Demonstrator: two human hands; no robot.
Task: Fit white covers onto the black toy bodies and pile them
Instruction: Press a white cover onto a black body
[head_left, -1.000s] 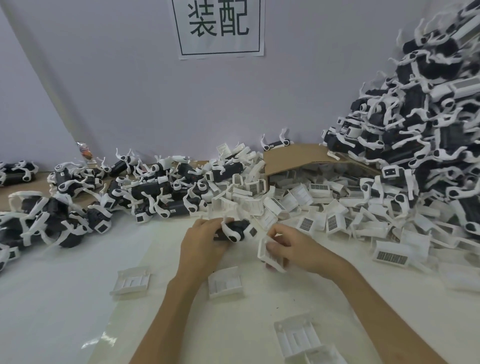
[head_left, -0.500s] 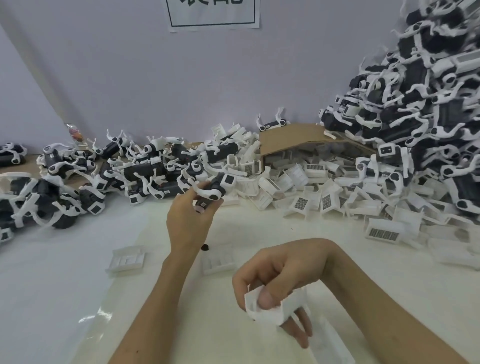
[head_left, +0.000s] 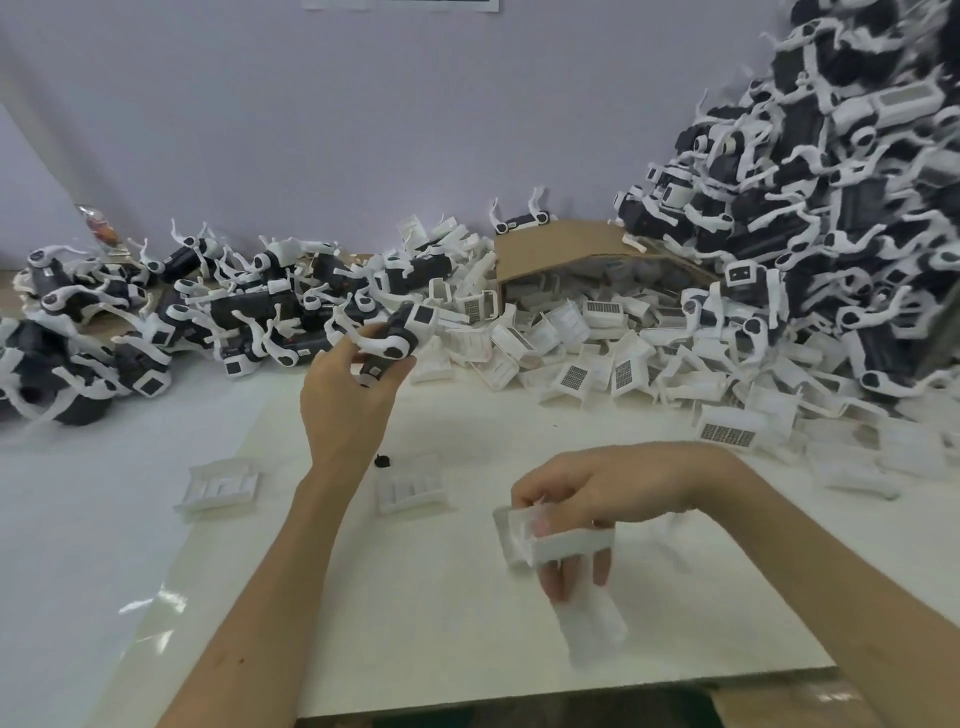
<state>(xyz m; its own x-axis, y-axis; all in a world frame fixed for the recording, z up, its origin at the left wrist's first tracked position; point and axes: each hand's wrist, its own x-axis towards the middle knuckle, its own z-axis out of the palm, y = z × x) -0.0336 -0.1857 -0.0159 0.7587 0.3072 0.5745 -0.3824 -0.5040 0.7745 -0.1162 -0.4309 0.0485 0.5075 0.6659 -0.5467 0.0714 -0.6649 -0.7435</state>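
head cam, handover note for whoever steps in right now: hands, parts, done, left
Left hand grips a black toy body, raised over the table.
Right hand pinches a white cover low near the front edge; body and cover are apart.
Loose covers lie heaped by the cardboard box; heap of bodies far left; tall pile far right, seemingly the fitted ones.
Done: body and cover picked up.
Left: fit this cover, add the toy to the pile, repeat.
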